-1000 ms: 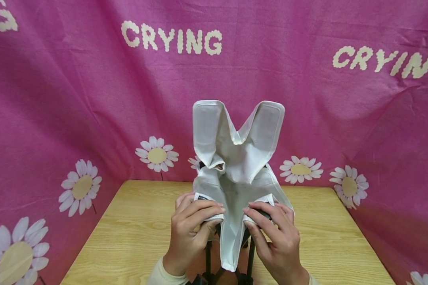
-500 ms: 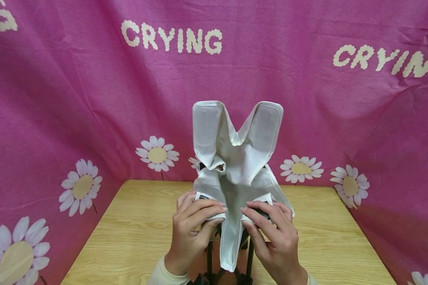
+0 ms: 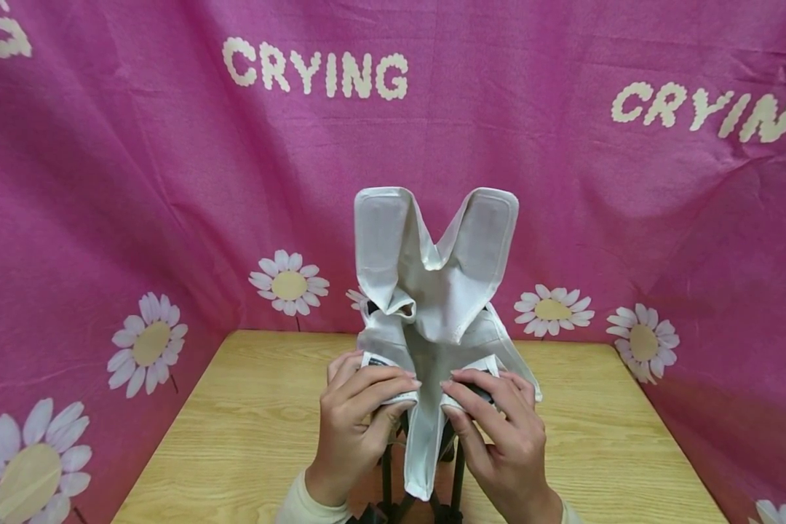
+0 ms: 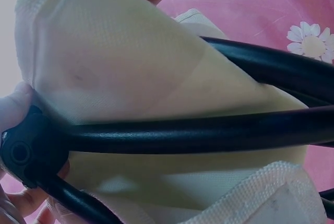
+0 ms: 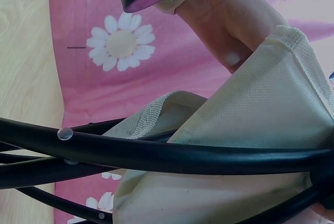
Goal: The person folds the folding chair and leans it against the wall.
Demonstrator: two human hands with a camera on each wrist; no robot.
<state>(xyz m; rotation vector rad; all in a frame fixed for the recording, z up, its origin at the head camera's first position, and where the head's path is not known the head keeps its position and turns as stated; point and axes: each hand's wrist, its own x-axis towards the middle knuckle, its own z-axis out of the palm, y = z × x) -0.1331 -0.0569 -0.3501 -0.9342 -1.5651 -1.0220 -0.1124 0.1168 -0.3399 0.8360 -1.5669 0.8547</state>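
Note:
A pale fabric seat (image 3: 468, 284) is stretched over a black tube frame (image 3: 386, 473), like a small folding chair. Two broad flaps of it stand up at the back, and a narrow fold hangs down in front. My left hand (image 3: 354, 422) grips the near left corner of the cloth, thumb below and fingers on top. The near right corner is pinched the same way by my right hand (image 3: 507, 433). In the left wrist view, fingers lie around a black joint (image 4: 21, 152) at a tube's end. Cloth hides most of the frame from above.
Underneath is a light wooden table (image 3: 249, 429). Pink cloth walls (image 3: 530, 167) with daisies and lettering enclose its back and sides. Black tubes (image 5: 209, 155) run out from under the cloth in the right wrist view.
Both hands have shifted slightly toward each other, bringing the two held corners of cloth closer. The upright flaps at the back have dipped a little.

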